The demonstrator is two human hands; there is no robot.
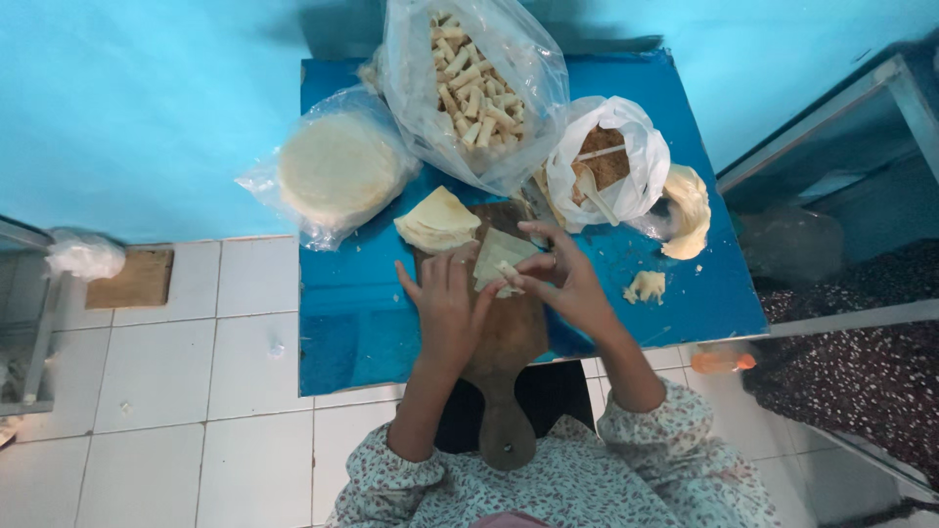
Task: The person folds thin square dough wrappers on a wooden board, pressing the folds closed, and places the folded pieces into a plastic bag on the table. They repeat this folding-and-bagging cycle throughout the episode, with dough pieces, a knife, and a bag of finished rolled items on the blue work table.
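Observation:
A thin pale dough wrapper (501, 256) lies on a brown wooden paddle board (511, 342) on a small blue table (362, 323). My left hand (448, 308) rests flat on the board with its fingertips on the wrapper's left edge. My right hand (569, 284) pinches the wrapper's lower corner, folding it over a small bit of filling. A stack of cut wrappers (437, 220) sits just left of the board's top. A white bag of brown filling with a spoon (606, 166) stands to the upper right.
A clear bag of finished rolls (474, 88) and a bagged stack of round wrappers (337, 171) sit at the table's back. Dough scraps (646, 286) and a pale dough lump (690, 210) lie on the right. White tiled floor lies left; a metal-framed stand is on the right.

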